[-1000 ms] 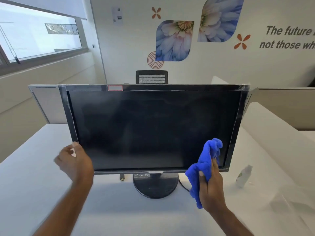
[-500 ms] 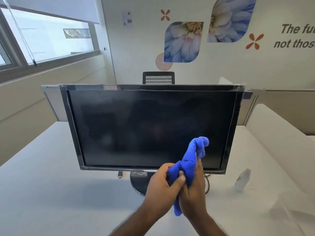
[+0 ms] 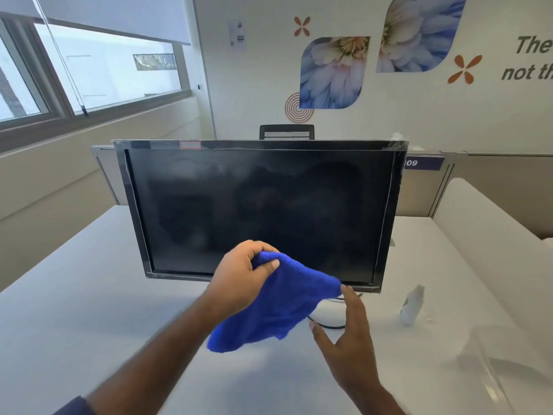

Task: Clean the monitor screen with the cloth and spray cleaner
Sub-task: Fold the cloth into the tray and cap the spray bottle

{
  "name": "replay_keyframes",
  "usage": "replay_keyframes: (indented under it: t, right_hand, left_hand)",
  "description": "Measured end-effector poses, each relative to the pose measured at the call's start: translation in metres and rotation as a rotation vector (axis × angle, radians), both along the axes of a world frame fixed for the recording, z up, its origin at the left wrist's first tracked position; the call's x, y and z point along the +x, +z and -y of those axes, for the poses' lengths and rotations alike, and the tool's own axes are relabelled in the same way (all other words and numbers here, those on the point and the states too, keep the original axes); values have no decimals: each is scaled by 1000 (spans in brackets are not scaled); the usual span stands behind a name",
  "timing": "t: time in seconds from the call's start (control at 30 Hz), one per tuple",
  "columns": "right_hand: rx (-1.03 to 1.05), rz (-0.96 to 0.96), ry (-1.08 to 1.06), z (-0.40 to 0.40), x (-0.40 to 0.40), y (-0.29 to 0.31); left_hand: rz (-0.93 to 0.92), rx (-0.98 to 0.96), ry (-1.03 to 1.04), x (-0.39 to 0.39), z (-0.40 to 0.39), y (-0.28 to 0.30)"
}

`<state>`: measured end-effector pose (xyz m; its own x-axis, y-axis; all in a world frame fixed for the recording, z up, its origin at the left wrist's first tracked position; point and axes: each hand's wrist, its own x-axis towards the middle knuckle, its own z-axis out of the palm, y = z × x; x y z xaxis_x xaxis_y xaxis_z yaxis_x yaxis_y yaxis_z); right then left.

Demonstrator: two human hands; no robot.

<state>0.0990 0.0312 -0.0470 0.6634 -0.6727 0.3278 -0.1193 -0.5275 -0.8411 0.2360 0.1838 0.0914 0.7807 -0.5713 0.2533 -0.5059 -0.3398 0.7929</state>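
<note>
Black flat-panel monitor (image 3: 260, 211) stands upright on its round base at mid-table, dark screen facing the wearer; hazy smears show across the upper glass, and clear film or tape wraps the bezel edges. Bright blue fleecy microfibre cloth (image 3: 278, 304) hangs in front of the lower screen edge, not pressed to the glass.

Left hand (image 3: 242, 277) grips the cloth's upper corner, fingers and thumb curled round a bunched fold. Right hand (image 3: 347, 333) is spread, fingers straight, fingertips just touching the cloth's right edge; it holds nothing.

Small white spray bottle (image 3: 413, 304) stands on the white table (image 3: 74, 310) to the right of the monitor, apart from both hands.

Risks, as judged:
- Cloth looks loose and unfolded; wiping with it bunched could streak, not lift, the haze.
- Hard one-handed pressure low on the screen could tip the monitor back.
- Right hand reaching for the bottle may knock it over, as it stands near the loose clear plastic sheet (image 3: 493, 363).
</note>
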Motion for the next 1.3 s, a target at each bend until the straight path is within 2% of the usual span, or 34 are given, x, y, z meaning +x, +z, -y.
replay_keyframes:
  t: [0.1,0.17,0.23,0.4,0.5,0.67,0.77,0.87,1.07,1.2,1.3]
  right_hand:
    - [201,-26,-31,4,-8,3]
    - [416,-25,40,5,-11,6]
    - [533,-49,157,4,-14,10]
    - [599,-44,440,-16,-16,24]
    - [610,25,486,-27,-19,33]
    - [722,56,386,-39,-30,36]
    - [774,26,314,-44,-36,44]
    - [704,-12,238,-48,-44,54]
    - [746,31,124,-51,-59,62]
    - [747,25,70,-47,-59,66]
    - [729,-75,-3,-38,-60,62]
  left_hand:
    - [9,8,-53,1,-9,13]
    - [-37,-16,-94,1,-17,21]
    - [-112,-49,-146,0,-24,26]
    - [-316,-122,-249,-2,-40,34]
    - [-431,-182,-289,0,-52,33]
    - [-727,-337,-241,10,-73,11]
    - [-851,-323,-101,18,-81,-9]
    - [-898,-300,18,21,-83,-32]
    - [-1103,-443,-225,6,-89,-74]
    - [-1214,-246,-249,-7,-86,-105]
    - [-1215,-171,-136,-14,-74,-127]
